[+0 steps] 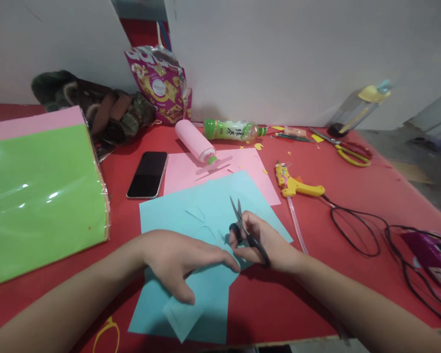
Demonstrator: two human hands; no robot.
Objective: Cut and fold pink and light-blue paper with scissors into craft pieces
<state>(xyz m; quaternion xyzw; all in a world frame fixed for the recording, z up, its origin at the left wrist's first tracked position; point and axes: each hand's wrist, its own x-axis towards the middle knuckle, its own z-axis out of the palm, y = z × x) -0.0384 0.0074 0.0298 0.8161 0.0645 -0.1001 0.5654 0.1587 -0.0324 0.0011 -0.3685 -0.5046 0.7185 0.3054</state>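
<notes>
My right hand (266, 240) is closed around small black-handled scissors (256, 243). Their blades point up and away, slightly apart, above a light blue sheet (220, 201). Over the same blue paper spreads my left hand (185, 260), palm down, with thumb and fingers apart. Near its thumb tip lies a small pale blue cut piece (183, 318); part of that piece may be hidden under the hand. Thin curved slivers of blue paper lie ahead of the left hand. A pink sheet (180, 169) sits partly beneath the blue one.
A phone (148, 174) and a packet of green paper (44, 196) are at left. Behind are a pink-wrapped bottle (194, 140), a green-labelled bottle (231, 130) and a snack bag (159, 86). To the right lie a yellow glue gun (297, 186) with its cord and larger scissors (347, 149).
</notes>
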